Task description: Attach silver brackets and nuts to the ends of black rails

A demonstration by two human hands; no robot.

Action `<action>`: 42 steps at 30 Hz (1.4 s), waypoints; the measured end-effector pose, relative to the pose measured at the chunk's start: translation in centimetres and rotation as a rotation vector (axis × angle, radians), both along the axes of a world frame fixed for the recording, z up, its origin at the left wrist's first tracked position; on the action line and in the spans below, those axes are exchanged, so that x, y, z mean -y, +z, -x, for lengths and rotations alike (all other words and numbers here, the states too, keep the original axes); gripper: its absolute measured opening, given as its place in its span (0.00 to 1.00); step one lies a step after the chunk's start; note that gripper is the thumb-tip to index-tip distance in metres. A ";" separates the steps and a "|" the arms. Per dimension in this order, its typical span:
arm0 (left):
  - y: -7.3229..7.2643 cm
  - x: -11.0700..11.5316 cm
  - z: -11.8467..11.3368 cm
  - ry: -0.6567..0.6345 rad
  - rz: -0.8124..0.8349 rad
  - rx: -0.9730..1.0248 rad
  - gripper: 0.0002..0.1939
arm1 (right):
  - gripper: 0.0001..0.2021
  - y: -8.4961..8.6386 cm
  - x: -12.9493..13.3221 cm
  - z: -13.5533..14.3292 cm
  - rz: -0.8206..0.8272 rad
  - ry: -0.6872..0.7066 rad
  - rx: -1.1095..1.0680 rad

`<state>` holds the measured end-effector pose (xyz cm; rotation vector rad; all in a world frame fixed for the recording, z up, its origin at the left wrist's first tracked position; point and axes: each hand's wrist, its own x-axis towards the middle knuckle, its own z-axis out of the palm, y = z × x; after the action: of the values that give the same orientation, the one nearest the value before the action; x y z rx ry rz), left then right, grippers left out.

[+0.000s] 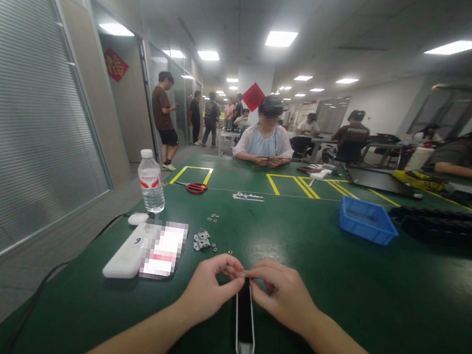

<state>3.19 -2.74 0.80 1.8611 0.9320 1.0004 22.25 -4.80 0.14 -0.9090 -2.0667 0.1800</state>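
On the green table lies a long, narrow black part with pale edges [246, 317]; its near end is silvery. At its far end my left hand [215, 283] is closed, thumb and fingers pinched together there. My right hand [283, 290] meets it from the other side, fingertips also pinched on that end. Whether a smaller piece sits between the fingertips is hidden. Just beyond my left hand lie a small heap of grey metal brackets [202, 240] and several small nuts or washers [212, 218].
To the left are a water bottle [152, 182], a white power bank [126, 252], a phone [164, 249] and a cable. Farther off lie red-handled scissors [196, 188], thin white strips [248, 196] and a blue tray [366, 221]. A person [265, 137] sits opposite.
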 end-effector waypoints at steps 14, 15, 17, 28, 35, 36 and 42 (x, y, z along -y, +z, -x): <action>0.9 -0.8 1.5 0.189 -0.235 -0.696 0.10 | 0.08 -0.1 -1.8 -2.8 0.383 -0.084 0.222; 0.9 -0.8 1.5 0.183 -0.227 -0.704 0.10 | 0.08 -0.1 -1.8 -2.8 0.392 -0.082 0.219; 0.9 -0.8 1.4 0.171 -0.220 -0.714 0.10 | 0.08 -0.2 -1.8 -2.8 0.404 -0.082 0.205; 0.5 -0.9 1.2 0.132 -0.234 -0.688 0.05 | 0.10 -0.6 -1.9 -2.5 0.431 -0.073 0.151; 0.2 -1.1 1.2 0.128 -0.240 -0.682 0.04 | 0.10 -0.8 -1.8 -2.2 0.426 -0.071 0.115; 0.1 -1.1 1.2 0.131 -0.240 -0.679 0.04 | 0.10 -0.8 -1.8 -2.2 0.424 -0.067 0.111; -0.2 -1.2 1.1 0.129 -0.236 -0.664 0.03 | 0.11 -1.1 -1.7 -2.0 0.428 -0.073 0.059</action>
<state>2.05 -1.55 0.64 2.4226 1.3738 0.5751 24.29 -3.07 -0.95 -1.2563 -2.0816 0.5784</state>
